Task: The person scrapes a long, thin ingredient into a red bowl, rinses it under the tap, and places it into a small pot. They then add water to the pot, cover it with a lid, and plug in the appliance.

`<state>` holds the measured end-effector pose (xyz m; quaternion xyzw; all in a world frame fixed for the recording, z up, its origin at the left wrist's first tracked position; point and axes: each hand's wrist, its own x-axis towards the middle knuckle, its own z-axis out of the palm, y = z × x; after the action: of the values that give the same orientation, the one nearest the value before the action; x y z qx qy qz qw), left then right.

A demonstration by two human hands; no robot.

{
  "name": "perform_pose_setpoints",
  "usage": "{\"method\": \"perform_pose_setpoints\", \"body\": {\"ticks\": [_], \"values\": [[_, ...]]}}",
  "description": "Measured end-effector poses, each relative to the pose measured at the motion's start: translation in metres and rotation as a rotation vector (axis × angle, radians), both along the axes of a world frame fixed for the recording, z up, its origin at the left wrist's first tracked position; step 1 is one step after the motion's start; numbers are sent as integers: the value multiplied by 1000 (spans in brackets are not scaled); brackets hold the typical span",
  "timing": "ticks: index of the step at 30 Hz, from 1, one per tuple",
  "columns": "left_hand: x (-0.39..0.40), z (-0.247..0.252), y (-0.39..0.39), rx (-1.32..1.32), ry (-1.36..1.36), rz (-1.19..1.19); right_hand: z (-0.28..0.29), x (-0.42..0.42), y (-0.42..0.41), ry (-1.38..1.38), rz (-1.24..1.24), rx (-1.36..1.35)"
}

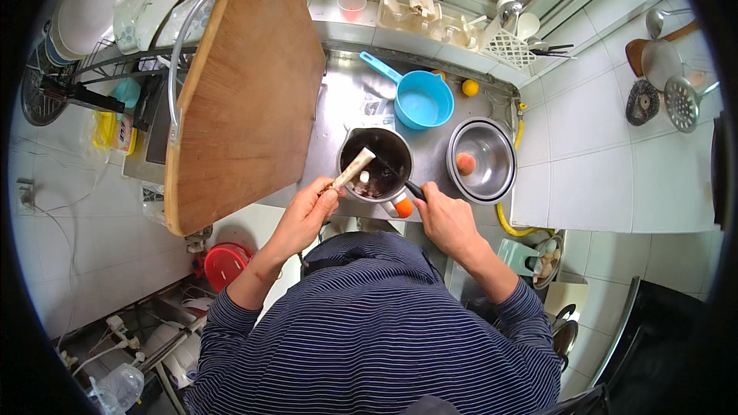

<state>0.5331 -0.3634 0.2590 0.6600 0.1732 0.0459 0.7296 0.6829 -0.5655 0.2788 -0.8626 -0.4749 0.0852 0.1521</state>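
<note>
My left hand [314,207] grips a long pale stick of peeled root vegetable [353,166], tilted over a metal pot [407,144]. In my right hand [447,216] is the black handle of a knife [414,189], whose dark blade reaches over the pot towards the stick's upper end. Inside the pot lie a short white cut piece [364,176] and several pinkish-brown bits among dark contents. The pot's white and orange handle [402,207] points towards me. Whether the blade touches the stick cannot be told.
Beyond the pot stands a blue plastic ladle [424,100]. At its right, nested steel bowls [510,161] hold a peach [465,163]. An orange fruit [470,88] lies near the back edge. A large wooden board [248,92] stands upright at the left.
</note>
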Motion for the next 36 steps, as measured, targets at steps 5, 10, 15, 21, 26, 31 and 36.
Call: {"method": "perform_pose_setpoints", "body": {"ticks": [5,10,15,21,26,31,36], "values": [[-3,-15,5,23,-20,29,50,-4,5,98,-54,260],[3,-11,2,-4,54,-2,12,-14,1,2,48,124],[1,-16,3,-55,-4,3,11,-14,7,-1,56,59],[-3,-14,2,-26,-7,1,8,-15,7,44,46,88],[-10,-26,3,-180,43,5,15,-14,3,145,34,94],[-15,-38,4,-70,52,-21,55,-13,2,116,0,411],[-12,-5,2,19,33,-9,4,-8,-1,6,-14,-104]]}}
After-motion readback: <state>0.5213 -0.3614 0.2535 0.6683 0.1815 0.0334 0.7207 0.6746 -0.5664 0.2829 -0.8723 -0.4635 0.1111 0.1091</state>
